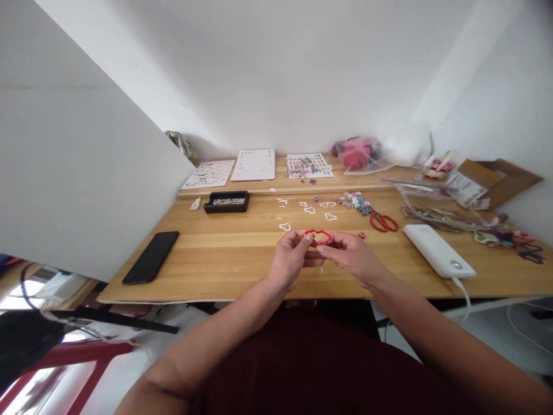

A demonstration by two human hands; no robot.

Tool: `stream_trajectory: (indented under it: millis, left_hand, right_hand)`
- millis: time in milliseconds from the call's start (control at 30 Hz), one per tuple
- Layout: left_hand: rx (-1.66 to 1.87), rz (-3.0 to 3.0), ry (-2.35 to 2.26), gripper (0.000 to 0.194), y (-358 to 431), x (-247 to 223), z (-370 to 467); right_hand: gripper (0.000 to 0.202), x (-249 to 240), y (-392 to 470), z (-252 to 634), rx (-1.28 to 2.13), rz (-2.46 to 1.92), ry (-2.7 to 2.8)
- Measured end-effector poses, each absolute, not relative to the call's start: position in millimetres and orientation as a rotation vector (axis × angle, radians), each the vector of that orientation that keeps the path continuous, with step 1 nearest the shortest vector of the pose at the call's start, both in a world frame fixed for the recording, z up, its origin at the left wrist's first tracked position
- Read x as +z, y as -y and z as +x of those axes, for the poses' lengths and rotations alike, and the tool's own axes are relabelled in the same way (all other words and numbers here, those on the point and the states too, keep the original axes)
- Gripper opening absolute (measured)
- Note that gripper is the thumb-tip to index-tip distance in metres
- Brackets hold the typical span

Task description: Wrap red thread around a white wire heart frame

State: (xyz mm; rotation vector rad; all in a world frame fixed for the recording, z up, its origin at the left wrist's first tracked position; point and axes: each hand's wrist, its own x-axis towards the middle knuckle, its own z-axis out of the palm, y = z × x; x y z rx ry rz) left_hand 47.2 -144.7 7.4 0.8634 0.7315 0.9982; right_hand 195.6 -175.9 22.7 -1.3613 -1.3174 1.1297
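A dark maroon garment [319, 357] is seen nearest the camera, below both grips. By the left grip [290, 253] and the right grip [349, 252], thumbs and fingers pinched closed, one red wavy-edged ring [323, 232] is held between them, above the counter [233, 262]. Print on a label [466, 189] is carried by one open cardboard box [503, 178], far right of the grips, but cannot be read; the marks on three pale sheets [254, 173], beyond the grips, are likewise too small. Small silvery pieces [228, 202] are contained in one black tray [227, 209], beyond and left of the left grip. Pink material [358, 157] is held in a clear bag, beyond the right grip. About five larger white outlines [327, 204] are scattered just beyond the grips. One pair of red-handled scissors [382, 217] and one white device [438, 249] are placed to the right; one black phone [151, 257] is laid left.
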Motion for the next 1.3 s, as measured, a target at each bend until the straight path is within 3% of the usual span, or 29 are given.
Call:
stream_trajectory:
  millis: [600,1000,1300]
  left_hand:
    - [0.978,0.797,-0.839,0.029,148,9,49]
    - [1.068,0.887,-0.82,0.042,143,5,40]
    - [1.05,0.869,-0.879,0.039,143,0,43]
  right_hand:
    - [0.03,7,173,186,1.136,-1.254,0.922]
    - [0.031,6,177,196,1.257,-1.292,1.124]
    - [0.029,2,178,191,0.978,-1.394,1.267]
